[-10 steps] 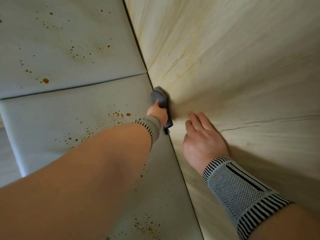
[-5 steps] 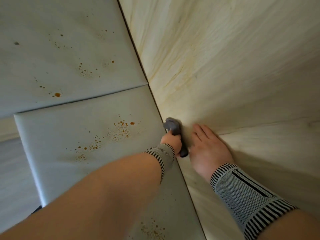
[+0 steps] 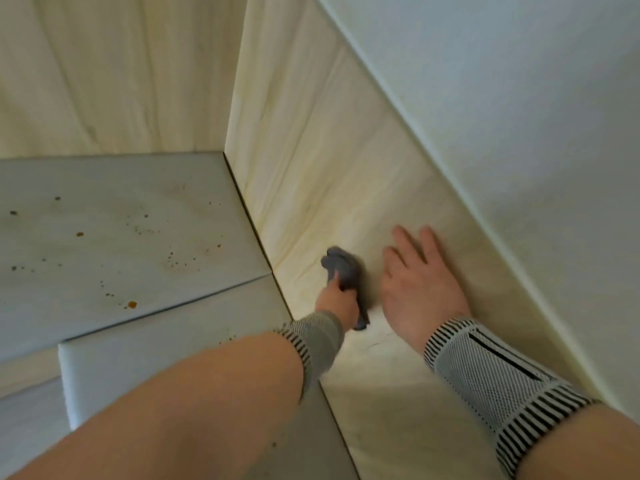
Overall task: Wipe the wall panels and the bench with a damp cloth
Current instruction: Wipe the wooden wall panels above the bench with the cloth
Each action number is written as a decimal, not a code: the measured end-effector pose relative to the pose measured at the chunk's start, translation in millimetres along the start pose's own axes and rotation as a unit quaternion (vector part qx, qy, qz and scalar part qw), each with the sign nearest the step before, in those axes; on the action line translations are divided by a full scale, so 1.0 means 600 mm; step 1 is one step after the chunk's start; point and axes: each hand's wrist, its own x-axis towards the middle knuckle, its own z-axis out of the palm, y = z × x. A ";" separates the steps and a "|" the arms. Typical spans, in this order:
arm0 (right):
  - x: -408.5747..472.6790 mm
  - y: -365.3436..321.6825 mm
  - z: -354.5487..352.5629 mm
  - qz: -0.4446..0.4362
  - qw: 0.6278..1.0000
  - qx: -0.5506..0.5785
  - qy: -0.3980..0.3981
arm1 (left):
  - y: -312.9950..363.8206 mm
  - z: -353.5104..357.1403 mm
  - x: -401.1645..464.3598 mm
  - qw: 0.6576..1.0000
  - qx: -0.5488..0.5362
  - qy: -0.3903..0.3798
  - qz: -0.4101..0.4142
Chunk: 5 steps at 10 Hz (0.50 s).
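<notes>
Two hands in play right now, both with those striped wrist sleeves (image 3: 491, 375) on. Closest to me is the near seat cushion (image 3: 166, 355) under my left forearm, grey, with a few rusty specks along its edge. My left hand (image 3: 337, 301) has its fingers curled round the damp cloth (image 3: 343, 271), a small grey wad, and it's pushing it flat against the cream wall panel (image 3: 311, 202) just above the seam where the panel meets the seat. My right hand (image 3: 417, 289) sits just beside the cloth, fingers straight and spread, palm flat on the same panel, holding nothing, basically bracing me.

Past that, the far cushion (image 3: 104, 237) of the bench is speckled with brown-orange spots, one bigger blob (image 3: 132, 304) near its front seam. None of that looks wiped, so I reckon I'm early on, with the whole seat left to go.

For the stroke itself, my take: keep the cloth spread wider than a tight ball so more of it touches, work in overlapping passes along the grain lines, and run it right down into the seam where grime probably hides. The panel has yellowish streaks around where I'm rubbing, so steady pressure beats fast scrubbing. I'd shift the bracing hand off the wet patch so I don't smudge it.

Farther back, the corner panel (image 3: 121, 71) and the plain white wall (image 3: 502, 98) above the trim.
</notes>
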 end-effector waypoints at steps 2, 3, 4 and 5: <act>0.032 0.099 -0.062 0.064 0.971 0.045 0.224 | 0.219 -0.051 -0.020 0.989 -0.021 0.067 0.132; 0.035 0.106 -0.051 0.044 0.975 0.070 0.207 | 0.183 -0.035 -0.089 0.989 0.046 0.018 0.143; 0.039 0.097 -0.015 0.048 0.971 0.126 0.196 | 0.153 -0.023 -0.106 0.981 0.087 0.002 0.174; 0.044 0.093 -0.017 0.070 0.957 0.172 0.223 | 0.194 -0.044 -0.063 0.956 0.149 0.024 0.251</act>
